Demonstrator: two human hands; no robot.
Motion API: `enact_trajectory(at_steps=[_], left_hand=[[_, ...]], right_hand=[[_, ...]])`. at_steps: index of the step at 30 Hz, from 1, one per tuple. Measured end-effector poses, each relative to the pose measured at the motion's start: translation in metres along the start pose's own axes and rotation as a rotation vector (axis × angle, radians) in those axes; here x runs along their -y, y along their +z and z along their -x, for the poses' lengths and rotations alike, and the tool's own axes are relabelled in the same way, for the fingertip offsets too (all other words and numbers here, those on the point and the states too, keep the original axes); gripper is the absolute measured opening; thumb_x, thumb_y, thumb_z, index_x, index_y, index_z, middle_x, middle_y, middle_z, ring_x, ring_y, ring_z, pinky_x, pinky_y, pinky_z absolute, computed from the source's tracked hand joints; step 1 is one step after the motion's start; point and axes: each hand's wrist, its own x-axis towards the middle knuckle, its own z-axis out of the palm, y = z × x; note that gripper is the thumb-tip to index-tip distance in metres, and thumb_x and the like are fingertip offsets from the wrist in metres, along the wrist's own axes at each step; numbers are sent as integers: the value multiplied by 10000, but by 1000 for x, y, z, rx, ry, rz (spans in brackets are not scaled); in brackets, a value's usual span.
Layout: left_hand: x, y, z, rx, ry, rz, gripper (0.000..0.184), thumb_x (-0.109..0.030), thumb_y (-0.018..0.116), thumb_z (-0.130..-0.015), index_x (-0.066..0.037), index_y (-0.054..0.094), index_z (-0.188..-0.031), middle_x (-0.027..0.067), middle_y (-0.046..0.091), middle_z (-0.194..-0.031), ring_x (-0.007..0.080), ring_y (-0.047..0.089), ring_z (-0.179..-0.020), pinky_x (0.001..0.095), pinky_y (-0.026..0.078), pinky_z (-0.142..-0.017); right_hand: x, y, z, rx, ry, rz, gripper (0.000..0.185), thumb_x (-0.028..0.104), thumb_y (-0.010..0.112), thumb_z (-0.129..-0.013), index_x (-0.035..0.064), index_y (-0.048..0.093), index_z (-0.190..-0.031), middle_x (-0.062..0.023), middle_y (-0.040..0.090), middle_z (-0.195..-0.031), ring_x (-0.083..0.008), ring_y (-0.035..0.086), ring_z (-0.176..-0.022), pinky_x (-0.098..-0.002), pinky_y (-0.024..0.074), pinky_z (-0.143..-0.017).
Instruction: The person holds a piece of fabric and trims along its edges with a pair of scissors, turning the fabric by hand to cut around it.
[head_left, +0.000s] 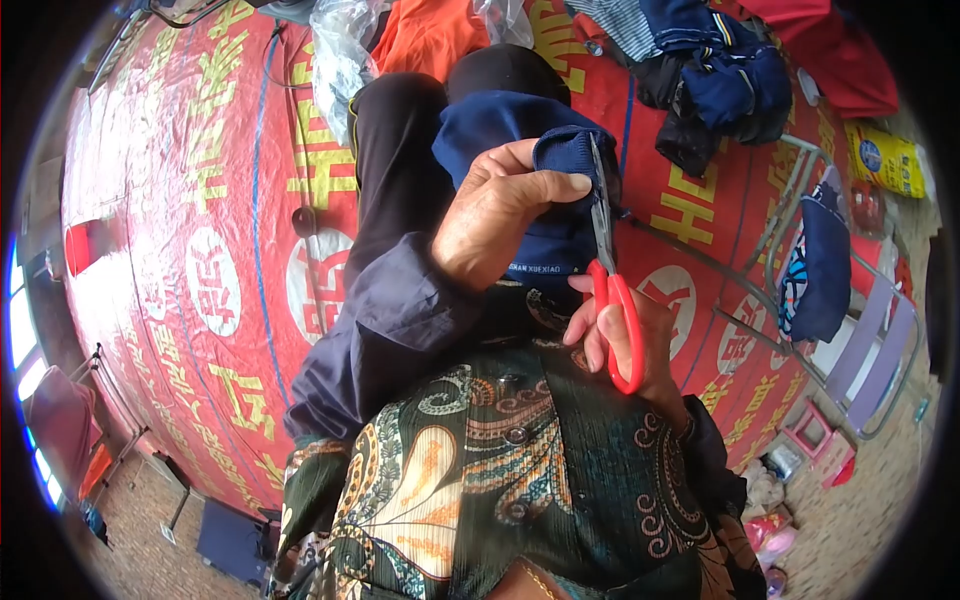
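Leftmost, a red printed sheet (190, 180) with yellow lettering spreads beneath everything. Toward the middle, a clear plastic bag (343, 60) lies beside orange fabric (430, 35), just beyond the 2 knees. Draped over the lap is a navy garment (480, 125), a line of small white lettering near its lower end. The left hand (505, 205) pinches its ribbed edge, thumb on top and fingers narrowed around the cloth. Just right of that thumb, scissors (608, 265) with 2 red handle loops point away from the body, their blades nearly together along the ribbed edge; whether they are through the cloth I cannot tell. The right hand (640, 335) grips the loops, its fingers partly curled. Farther right sit a pile of dark clothes (720, 75), a blue bundle (822, 265) on a metal frame and a yellow bag (888, 160).
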Motion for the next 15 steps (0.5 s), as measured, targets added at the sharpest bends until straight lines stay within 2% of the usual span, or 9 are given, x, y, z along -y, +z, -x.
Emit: enact_trajectory(at_steps=[2, 3, 4, 5, 7, 10, 12, 14, 15], left_hand=[[0, 1, 0, -3, -5, 2, 221, -14, 639, -857, -16, 677, -1075, 54, 703, -1007, 144, 646, -962, 300, 472, -943], [1, 3, -1, -43, 5, 30, 176, -8, 645, -859, -25, 681, -1031, 37, 702, -951, 123, 644, -897, 281, 483, -886], [2, 4, 0, -83, 15, 60, 134, -2, 651, -860, -35, 685, -986, 20, 702, -894, 102, 641, -832, 262, 493, -829], [1, 2, 2, -82, 16, 60, 134, -2, 651, -860, -35, 685, -986, 20, 702, -894, 102, 641, -832, 262, 493, -829], [0, -4, 9, -110, 175, -115, 127, -19, 653, -877, -27, 645, -1004, 15, 675, -896, 90, 615, -828, 250, 479, -797], [-7, -5, 30, -181, 286, -287, 124, -25, 648, -890, -15, 614, -1008, 16, 642, -905, 76, 585, -834, 232, 461, -780], [0, -14, 47, -152, 264, -279, 111, -13, 626, -902, 7, 615, -1011, 26, 627, -925, 69, 570, -849, 221, 457, -771], [12, -20, 59, -51, 66, -426, 124, 4, 599, -913, 20, 611, -1036, 34, 631, -942, 77, 574, -874, 234, 471, -787], [16, -20, 60, 17, 57, -469, 167, 18, 583, -917, 24, 601, -1083, 41, 638, -961, 87, 586, -905, 251, 487, -818]], right_hand=[[4, 3, -2, -46, 80, 16, 400, 206, 544, -979, -136, 545, -1187, -92, 664, -774, -66, 536, -527, -223, 462, -545], [5, 4, -3, -47, 78, 14, 400, 206, 544, -979, -136, 545, -1187, -92, 664, -774, -66, 536, -527, -223, 462, -545], [6, 4, -5, -40, 66, 59, 518, 323, 492, -992, -144, 514, -1216, -119, 657, -787, -75, 526, -517, -215, 436, -525], [7, 5, -6, -32, 54, 105, 640, 441, 441, -1005, -152, 482, -1245, -145, 650, -800, -84, 517, -507, -207, 411, -505], [11, 7, -8, -64, 26, 103, 662, 468, 430, -1003, -145, 485, -1248, -140, 651, -800, -87, 518, -518, -208, 412, -519], [16, 13, -15, -96, 8, 54, 694, 514, 421, -996, -127, 495, -1252, -131, 651, -805, -90, 522, -543, -212, 412, -539], [17, 18, -20, -98, 17, 5, 704, 533, 422, -992, -116, 501, -1253, -128, 651, -809, -92, 523, -556, -215, 411, -546], [18, 22, -26, -76, -6, -61, 707, 557, 422, -984, -92, 514, -1250, -121, 648, -818, -93, 520, -568, -218, 408, -553], [17, 22, -28, -72, -7, -61, 707, 557, 422, -984, -92, 514, -1250, -121, 648, -818, -93, 520, -568, -218, 408, -553]])
